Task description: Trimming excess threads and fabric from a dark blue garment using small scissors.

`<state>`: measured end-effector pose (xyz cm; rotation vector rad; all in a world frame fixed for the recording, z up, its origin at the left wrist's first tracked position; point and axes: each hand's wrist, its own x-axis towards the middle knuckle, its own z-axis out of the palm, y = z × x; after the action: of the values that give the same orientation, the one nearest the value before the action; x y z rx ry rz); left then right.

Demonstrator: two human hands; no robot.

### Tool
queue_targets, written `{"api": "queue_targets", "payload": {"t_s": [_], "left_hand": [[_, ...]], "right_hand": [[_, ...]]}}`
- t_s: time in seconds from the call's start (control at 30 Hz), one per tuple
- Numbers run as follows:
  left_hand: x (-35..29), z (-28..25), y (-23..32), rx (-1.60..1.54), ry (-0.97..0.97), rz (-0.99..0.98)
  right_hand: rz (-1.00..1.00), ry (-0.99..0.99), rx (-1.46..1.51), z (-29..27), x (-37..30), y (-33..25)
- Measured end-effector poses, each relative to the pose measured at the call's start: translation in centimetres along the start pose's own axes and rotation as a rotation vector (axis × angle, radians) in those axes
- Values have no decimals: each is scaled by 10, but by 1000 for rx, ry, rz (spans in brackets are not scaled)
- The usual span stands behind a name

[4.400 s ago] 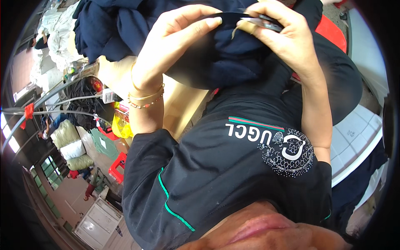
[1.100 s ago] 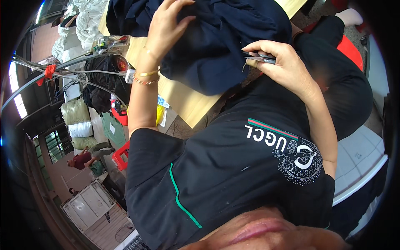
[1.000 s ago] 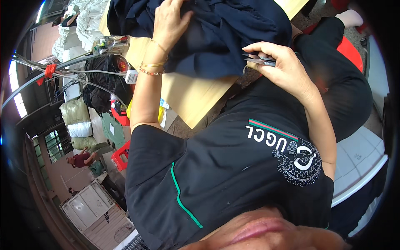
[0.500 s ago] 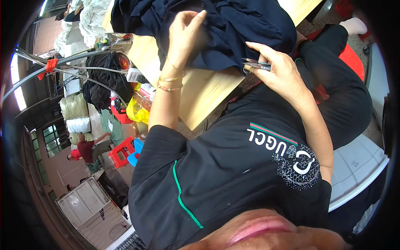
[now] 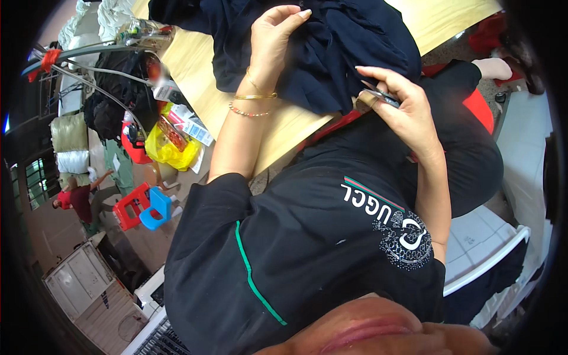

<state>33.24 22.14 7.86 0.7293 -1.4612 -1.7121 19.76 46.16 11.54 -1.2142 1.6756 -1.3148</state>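
Note:
Dark navy cloth (image 5: 349, 41) lies bunched over the pale wooden table (image 5: 207, 68) and hangs past its near edge. My left hand (image 5: 273, 44), with bracelets at the wrist, is raised over the cloth's left part. Its thumb and forefinger are pinched together; whatever may be between them is too small to make out. To the right, my right hand (image 5: 408, 109) grips small metal thread snips (image 5: 383, 96), their blades pointing left beside the lower edge of the cloth. The forefinger of that hand is stretched out.
A yellow plastic bag (image 5: 168, 148) with packets sits left of the table, near a black bag (image 5: 115, 89). Bent cables (image 5: 89, 56) cross there. Red (image 5: 131, 206) and blue stools (image 5: 157, 208) stand farther off, near another person (image 5: 83, 201). A pale plastic lid (image 5: 476, 242) is at right.
My view has shifted, so the background at left sits lower and farther left. My left hand is still pinched over the cloth; the snips stay in my right hand, their blades now nearer together.

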Motion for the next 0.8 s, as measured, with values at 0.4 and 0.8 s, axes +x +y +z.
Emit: {"api": "queue_targets", "payload": {"t_s": [0.4,0.8], "left_hand": [[-30,6,19,-47,19,-49],[-33,7,21,62,-2,111]], "right_hand": [[-446,126,-396,-9,56,-25],[-972,93,141,16,121,-33]]}}
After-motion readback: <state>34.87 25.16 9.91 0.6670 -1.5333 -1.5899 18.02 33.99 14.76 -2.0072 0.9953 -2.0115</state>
